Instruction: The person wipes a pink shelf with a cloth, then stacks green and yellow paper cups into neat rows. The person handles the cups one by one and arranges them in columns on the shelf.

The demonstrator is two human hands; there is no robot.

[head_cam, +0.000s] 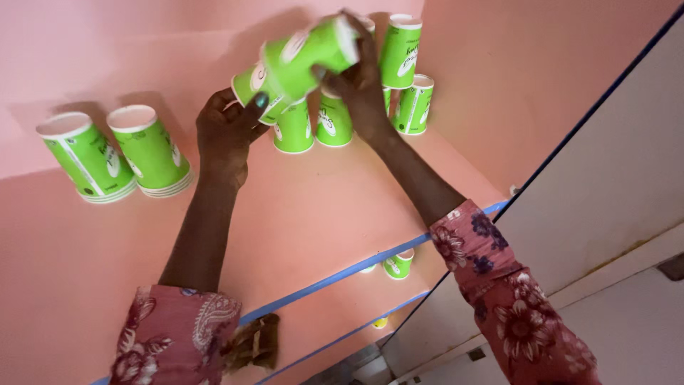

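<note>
Both my hands hold a tilted stack of green paper cups (303, 60) above a pink shelf (306, 207). My left hand (226, 132) grips the stack's lower end, thumb on the cups. My right hand (360, 82) holds the upper end, fingers wrapped round the top cup. Under the stack, two green cups (313, 127) stand on the shelf. Two more green cups (407, 78) stand to the right against the pink back wall, one on top of the other.
Two short stacks of green cups (114, 153) stand at the shelf's left. A blue strip (342, 274) edges the shelf front. On a lower shelf sits another green cup (399, 265). A white cabinet side (613, 192) rises on the right.
</note>
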